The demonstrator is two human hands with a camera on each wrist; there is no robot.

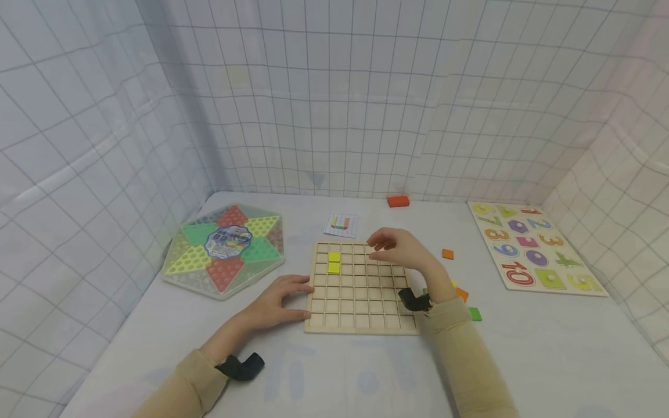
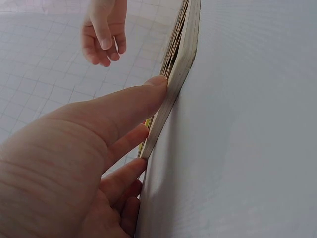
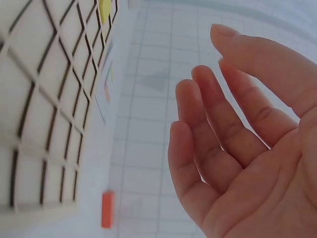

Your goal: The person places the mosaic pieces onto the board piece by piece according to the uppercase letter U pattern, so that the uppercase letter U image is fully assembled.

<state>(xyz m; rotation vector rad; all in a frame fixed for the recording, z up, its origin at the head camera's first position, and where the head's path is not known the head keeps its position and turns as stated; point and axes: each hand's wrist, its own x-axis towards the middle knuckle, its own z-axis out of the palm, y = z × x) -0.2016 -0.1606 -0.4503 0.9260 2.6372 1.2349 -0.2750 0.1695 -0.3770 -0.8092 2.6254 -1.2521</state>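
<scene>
A wooden grid board (image 1: 360, 331) lies flat on the white table, with two yellow square tiles (image 1: 334, 262) set one behind the other in cells near its far left corner. My left hand (image 1: 274, 302) touches the board's left edge; in the left wrist view its thumb and fingertips rest against the board's side (image 2: 173, 94). Over the far right part of the board hovers my right hand (image 1: 399, 248), its fingers loosely bent and nothing between them. The right wrist view shows that bare palm (image 3: 247, 163) beside the grid (image 3: 44, 99).
A pattern card (image 1: 342, 225) lies behind the board, with a red block (image 1: 398, 201) farther back. Orange (image 1: 448, 254) and green (image 1: 474, 314) tiles lie to the right. A star-patterned game board (image 1: 225, 249) is at left, a number puzzle (image 1: 538, 247) at right. Grid-lined curtains surround the table.
</scene>
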